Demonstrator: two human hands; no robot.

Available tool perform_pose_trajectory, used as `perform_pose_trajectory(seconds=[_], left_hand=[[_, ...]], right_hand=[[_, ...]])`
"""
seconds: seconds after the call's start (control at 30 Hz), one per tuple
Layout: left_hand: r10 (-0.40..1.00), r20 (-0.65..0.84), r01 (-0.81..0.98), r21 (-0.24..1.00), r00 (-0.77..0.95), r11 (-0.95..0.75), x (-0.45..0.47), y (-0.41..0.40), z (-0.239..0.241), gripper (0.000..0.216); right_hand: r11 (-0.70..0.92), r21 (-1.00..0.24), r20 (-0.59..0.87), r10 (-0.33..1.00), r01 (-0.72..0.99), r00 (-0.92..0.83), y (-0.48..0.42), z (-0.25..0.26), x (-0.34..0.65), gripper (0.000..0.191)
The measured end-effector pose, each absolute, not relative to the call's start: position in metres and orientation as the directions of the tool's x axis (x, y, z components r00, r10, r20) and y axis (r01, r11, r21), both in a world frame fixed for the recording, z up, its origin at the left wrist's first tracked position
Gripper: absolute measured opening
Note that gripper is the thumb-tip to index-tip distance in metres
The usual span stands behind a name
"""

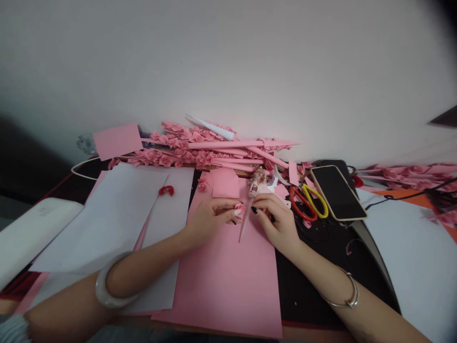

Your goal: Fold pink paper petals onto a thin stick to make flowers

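My left hand (210, 217) pinches a small folded pink paper flower (240, 208) at its fingertips. My right hand (278, 220) is closed around the upper end of a thin rolled pink paper stick (244, 226), whose lower end points down toward me. Flower and stick meet between the two hands, above a large pink paper sheet (228, 281) lying on the desk. A small pink square of paper (225, 183) lies just beyond the hands.
A heap of pink paper flowers and rolled sticks (207, 150) lies along the wall. White sheets (114, 214) cover the left. Red and yellow scissors (307, 202) and a dark phone (337, 192) lie right. A white case (28, 228) sits far left.
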State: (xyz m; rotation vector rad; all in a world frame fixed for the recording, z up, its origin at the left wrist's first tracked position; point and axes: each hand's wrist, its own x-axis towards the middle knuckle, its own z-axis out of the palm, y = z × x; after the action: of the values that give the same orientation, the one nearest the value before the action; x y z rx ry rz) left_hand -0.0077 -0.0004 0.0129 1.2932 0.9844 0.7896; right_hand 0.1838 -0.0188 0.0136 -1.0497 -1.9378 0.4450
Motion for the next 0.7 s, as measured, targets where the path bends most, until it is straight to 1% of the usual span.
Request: perform_pose_trajectory(seconds=[0.13, 0.27, 0.5, 0.6, 0.7], left_hand=[[0.905, -0.136, 0.038, 0.991, 0.403, 0.132, -0.0077, 0.0001, 0.0121, 0.027], [0.906, -0.142, 0.044, 0.99, 0.398, 0.136, -0.0073, -0.0002, 0.012, 0.025], [0.913, -0.139, 0.021, 0.99, 0.385, 0.142, -0.0078, 0.0013, 0.0077, 0.025], [0.916, -0.146, 0.02, 0.989, 0.374, 0.149, -0.0073, 0.0024, 0.0058, 0.027], [0.918, -0.14, 0.013, 0.989, 0.37, 0.146, -0.0068, 0.0028, 0.0046, 0.027]], right_hand=[[0.558, -0.656, 0.502, 0.826, 0.509, -0.257, -0.0183, 0.0125, 0.1824, 0.014], [0.565, -0.651, 0.521, 0.818, 0.506, -0.243, -0.0182, 0.0119, 0.1815, 0.012], [0.562, -0.665, 0.504, 0.824, 0.492, -0.259, -0.0194, 0.0156, 0.1823, 0.015], [0.571, -0.654, 0.5, 0.819, 0.496, -0.283, -0.0196, 0.0162, 0.1826, 0.017], [0.593, -0.62, 0.527, 0.8, 0.514, -0.287, -0.0193, 0.0148, 0.1824, 0.019]])
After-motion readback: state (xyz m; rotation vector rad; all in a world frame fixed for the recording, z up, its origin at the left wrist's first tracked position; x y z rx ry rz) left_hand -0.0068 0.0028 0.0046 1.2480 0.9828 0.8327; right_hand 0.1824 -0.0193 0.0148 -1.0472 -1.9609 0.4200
